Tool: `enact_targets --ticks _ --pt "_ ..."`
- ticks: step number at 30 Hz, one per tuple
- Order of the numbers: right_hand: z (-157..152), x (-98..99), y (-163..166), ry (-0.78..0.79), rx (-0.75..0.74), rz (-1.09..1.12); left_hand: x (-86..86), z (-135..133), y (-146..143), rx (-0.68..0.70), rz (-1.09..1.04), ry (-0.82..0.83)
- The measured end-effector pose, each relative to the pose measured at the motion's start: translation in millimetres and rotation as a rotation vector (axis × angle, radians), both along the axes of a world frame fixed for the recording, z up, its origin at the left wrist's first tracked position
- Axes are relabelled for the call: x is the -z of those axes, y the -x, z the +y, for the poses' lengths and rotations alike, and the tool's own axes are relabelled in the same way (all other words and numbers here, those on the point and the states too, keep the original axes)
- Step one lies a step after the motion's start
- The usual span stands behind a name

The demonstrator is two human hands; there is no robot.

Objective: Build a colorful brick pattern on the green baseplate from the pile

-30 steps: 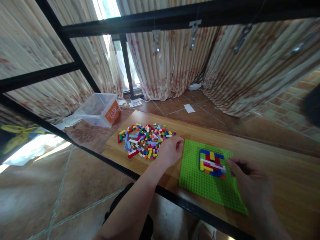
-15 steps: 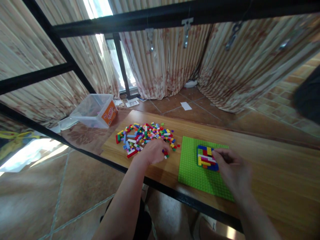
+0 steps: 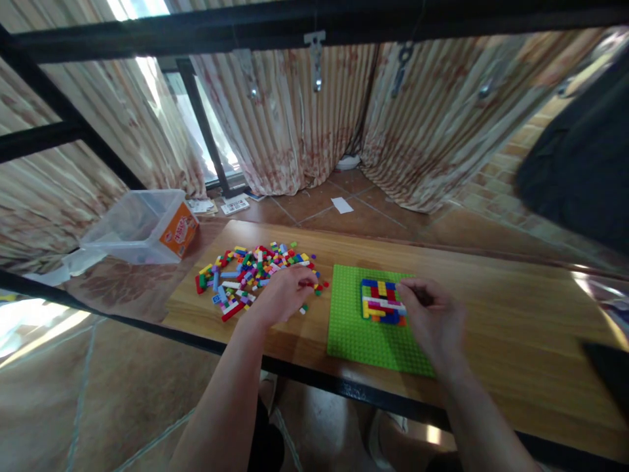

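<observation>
A green studded baseplate (image 3: pixel 358 334) lies on the wooden table (image 3: pixel 491 308). A small block of coloured bricks (image 3: pixel 379 300) is built on its far part. My right hand (image 3: pixel 432 318) rests on the plate at the right edge of that block, fingers curled and pinched; what they hold is hidden. A pile of loose coloured bricks (image 3: pixel 246 272) lies to the left of the plate. My left hand (image 3: pixel 282 295) sits on the near right side of the pile, fingers curled down over the bricks.
A clear plastic tub (image 3: pixel 140 226) with an orange label stands on the floor at far left. Curtains (image 3: pixel 314 124) hang behind the table. A black bar (image 3: pixel 275 23) crosses the top of view. Dark fabric (image 3: pixel 580 170) hangs at right.
My left hand moved from the plate's left edge down into the brick pile. My right hand shifted left onto the built block. The view swung right.
</observation>
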State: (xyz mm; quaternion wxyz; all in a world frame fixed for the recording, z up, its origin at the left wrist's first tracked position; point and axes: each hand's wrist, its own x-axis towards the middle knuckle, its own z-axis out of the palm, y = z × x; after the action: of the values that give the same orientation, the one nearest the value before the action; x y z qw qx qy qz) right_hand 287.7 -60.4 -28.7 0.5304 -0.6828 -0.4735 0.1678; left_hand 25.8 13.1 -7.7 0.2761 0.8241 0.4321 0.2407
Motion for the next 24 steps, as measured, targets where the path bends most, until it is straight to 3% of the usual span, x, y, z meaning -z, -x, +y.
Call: enact_targets --ticks 6,11,16,24 --pt "-3.7 -2.7 2.0 -0.059 -0.120 0.102 6.1 -11.0 -43.4 0.003 -0.473 0.323" --pt "-11.5 -8.0 12.1 -0.064 -0.335 0.002 9.5 -27.1 -79.8 -0.144 -0.794 0.709" --pt "-14.6 -9.3 16.6 -0.091 -0.434 -0.135 7.8 -31.9 -90.1 -0.177 -0.866 0.894" --pt "-14.5 -6.3 15.1 -0.096 -0.439 -0.184 7.4 -33.6 -98.1 -0.062 -0.860 0.948"
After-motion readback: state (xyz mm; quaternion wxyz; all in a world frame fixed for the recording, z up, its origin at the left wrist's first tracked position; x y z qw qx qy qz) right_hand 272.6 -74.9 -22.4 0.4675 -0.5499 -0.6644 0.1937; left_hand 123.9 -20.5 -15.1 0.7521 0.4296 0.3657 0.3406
